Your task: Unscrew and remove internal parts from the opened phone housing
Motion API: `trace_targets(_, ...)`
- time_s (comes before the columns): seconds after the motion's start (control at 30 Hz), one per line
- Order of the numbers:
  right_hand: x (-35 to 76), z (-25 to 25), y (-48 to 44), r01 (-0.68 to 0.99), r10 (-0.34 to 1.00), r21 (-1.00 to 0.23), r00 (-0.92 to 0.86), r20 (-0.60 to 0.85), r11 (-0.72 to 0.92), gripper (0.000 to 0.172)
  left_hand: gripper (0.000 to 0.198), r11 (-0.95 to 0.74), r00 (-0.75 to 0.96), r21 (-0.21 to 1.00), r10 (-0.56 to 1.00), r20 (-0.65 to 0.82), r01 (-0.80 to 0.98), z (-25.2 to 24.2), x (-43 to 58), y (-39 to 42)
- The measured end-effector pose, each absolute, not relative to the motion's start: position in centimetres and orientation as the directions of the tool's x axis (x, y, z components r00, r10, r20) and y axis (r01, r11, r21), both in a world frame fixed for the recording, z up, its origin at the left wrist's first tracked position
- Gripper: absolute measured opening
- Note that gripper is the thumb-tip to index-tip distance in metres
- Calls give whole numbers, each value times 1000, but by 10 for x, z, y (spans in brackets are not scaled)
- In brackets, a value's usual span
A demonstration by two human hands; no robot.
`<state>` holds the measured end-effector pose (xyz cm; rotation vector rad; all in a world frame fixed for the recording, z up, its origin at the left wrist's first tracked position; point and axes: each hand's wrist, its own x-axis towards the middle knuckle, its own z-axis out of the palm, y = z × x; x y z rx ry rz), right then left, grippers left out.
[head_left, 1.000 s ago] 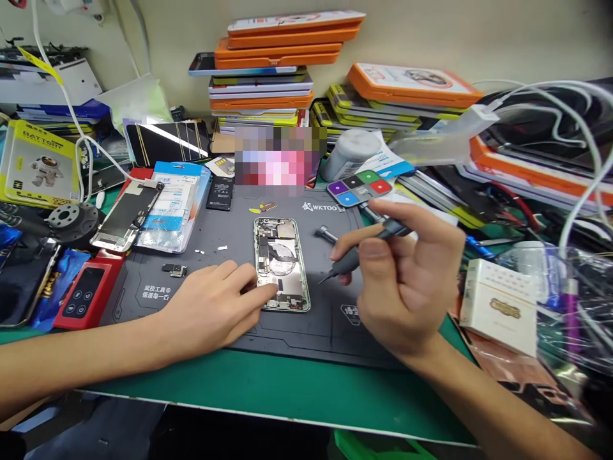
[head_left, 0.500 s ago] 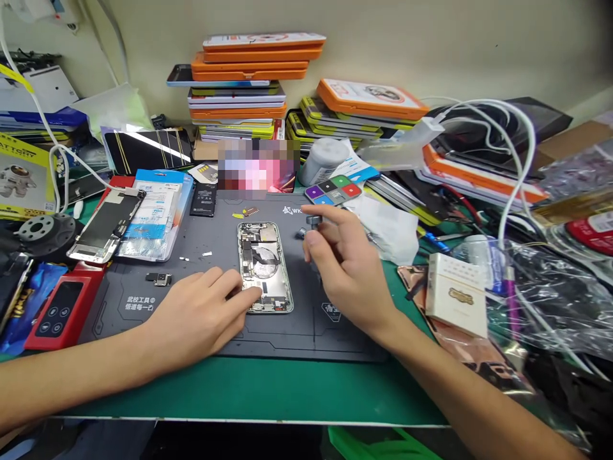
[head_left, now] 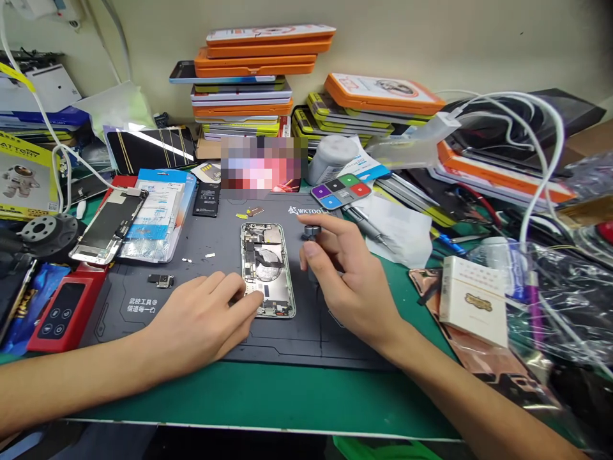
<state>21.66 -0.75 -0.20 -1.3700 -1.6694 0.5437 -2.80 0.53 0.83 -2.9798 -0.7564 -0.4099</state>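
An opened phone (head_left: 280, 291) lies on the dark work mat, its circuit board and round coil exposed. My left hand (head_left: 205, 313) is at its lower left edge, fingers bent, with the index fingertip pressed on the inside of the housing. Just right of the phone, my right hand (head_left: 352, 281) grips a dark screwdriver (head_left: 312, 232) by its round-capped handle, held roughly upright. The fingers hide its lower part, so I cannot see where the tip is. A small camera module (head_left: 161, 280) and tiny white pieces (head_left: 209, 255) lie left of the phone.
A detached phone screen (head_left: 108, 223) rests on packets at the left, beside a red device (head_left: 64, 313). Stacked orange boxes (head_left: 253, 67) line the back. A silver pen-like tool (head_left: 368, 227), a white cigarette box (head_left: 474, 303) and cables crowd the right.
The view has shifted a little, so most things sit further right. My right hand and the screwdriver have come slightly nearer the phone. My left hand stays at the phone's edge.
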Motion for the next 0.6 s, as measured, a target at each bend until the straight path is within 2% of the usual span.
trace_targets(0.2,216,1,-9,563,942,-778,-2,335,278,31,25,-875,818,0,452,355,483,9,-29,3)
trace_targets(0.4,213,5,-17,508,983,-842,-117,142,182,24,23,-873,794,71,470,386,482,8,-34,3)
trace_targets(0.6,208,8,-23,634,972,-745,-215,90,209,16,22,-892,821,140,451,350,430,9,-34,3)
